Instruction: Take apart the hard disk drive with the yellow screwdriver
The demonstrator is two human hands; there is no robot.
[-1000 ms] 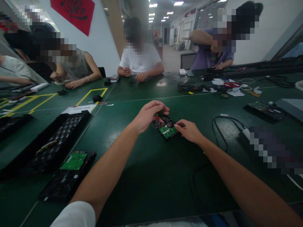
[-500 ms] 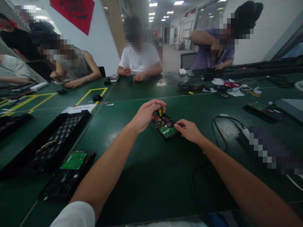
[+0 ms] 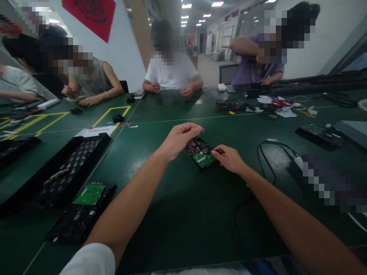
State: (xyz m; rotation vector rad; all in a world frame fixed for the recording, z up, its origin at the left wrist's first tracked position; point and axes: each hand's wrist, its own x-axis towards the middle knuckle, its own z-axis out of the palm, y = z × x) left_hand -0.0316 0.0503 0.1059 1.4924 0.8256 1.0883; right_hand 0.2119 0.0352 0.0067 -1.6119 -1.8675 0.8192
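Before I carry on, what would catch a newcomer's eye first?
Likely the hard drive at centre, between left hand and right hand. Then the red sign on the wall, upper left, and a second drive with a green board, lower left, beside the black tray.

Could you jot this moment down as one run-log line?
left hand: over hard drive, grip mostly hidden | right hand: fingers pinch its right edge | nearby: second hard drive, long black tray
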